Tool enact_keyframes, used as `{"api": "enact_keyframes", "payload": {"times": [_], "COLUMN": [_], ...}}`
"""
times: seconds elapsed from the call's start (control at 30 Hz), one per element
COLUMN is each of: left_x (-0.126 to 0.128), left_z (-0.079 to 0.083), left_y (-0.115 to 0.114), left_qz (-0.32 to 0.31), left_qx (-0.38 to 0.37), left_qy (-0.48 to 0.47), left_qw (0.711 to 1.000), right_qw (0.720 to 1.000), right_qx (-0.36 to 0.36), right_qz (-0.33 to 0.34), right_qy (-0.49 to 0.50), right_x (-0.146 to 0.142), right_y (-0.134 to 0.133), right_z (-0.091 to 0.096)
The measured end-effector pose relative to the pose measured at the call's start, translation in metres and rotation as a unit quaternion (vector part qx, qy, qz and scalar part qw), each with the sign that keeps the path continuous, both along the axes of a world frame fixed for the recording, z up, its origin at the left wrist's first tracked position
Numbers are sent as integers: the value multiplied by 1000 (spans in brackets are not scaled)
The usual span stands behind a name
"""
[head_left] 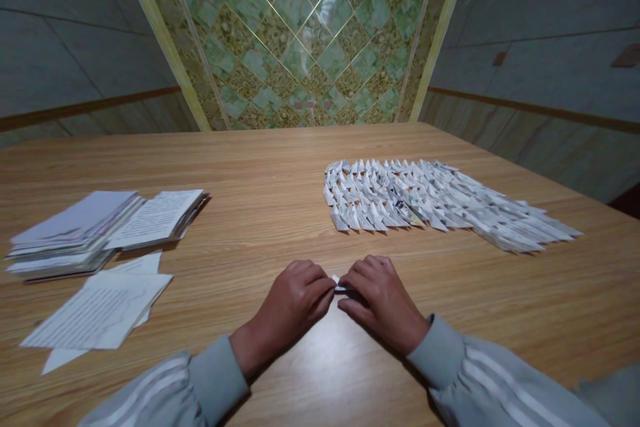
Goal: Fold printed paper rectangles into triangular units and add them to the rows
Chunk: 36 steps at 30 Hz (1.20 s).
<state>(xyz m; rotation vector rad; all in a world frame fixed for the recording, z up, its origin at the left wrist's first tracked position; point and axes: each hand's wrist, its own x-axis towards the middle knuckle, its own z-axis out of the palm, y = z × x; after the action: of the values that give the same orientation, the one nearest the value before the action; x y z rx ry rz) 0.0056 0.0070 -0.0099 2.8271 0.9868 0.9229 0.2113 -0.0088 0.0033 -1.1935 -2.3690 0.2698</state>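
My left hand (pixel 293 303) and my right hand (pixel 381 300) meet low on the wooden table (pixel 260 213), knuckles up and fingers curled. Between their fingertips they pinch a small folded piece of printed paper (pixel 341 285), mostly hidden by the fingers. Beyond the hands, to the right, lie many small folded paper pieces (pixel 425 203) set out in tight overlapping rows.
At the left stands a stack of printed sheets (pixel 100 227). Loose cut sheets (pixel 103 310) lie in front of it. A green patterned tiled wall (pixel 310 33) rises behind the table's far edge. Grey striped sleeves cover both forearms.
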Motion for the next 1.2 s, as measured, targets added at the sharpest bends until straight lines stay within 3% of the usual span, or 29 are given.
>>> {"api": "enact_keyframes", "payload": {"times": [0.17, 0.37, 0.5, 0.77, 0.97, 1.2], "left_x": [-1, -2, -4, -15, -18, -19], "left_z": [6, 9, 11, 16, 19, 19], "left_y": [-1, -1, -2, 4, 3, 1], "left_qz": [11, 41, 62, 30, 16, 43], "left_qx": [-34, -52, -45, -107, -112, -116], "left_qy": [-36, -137, -161, -164, -181, -211], "left_qw": [999, 988, 984, 980, 977, 970], "right_qw": [998, 993, 987, 982, 980, 977], "right_qx": [49, 76, 83, 36, 4, 11], "right_qz": [-3, 77, 113, 110, 109, 99], "right_qy": [33, 52, 75, 146, 167, 190], "right_x": [-1, -5, -14, -5, 2, 12], "right_y": [6, 25, 33, 34, 35, 43], "right_z": [6, 22, 21, 15, 17, 15]}}
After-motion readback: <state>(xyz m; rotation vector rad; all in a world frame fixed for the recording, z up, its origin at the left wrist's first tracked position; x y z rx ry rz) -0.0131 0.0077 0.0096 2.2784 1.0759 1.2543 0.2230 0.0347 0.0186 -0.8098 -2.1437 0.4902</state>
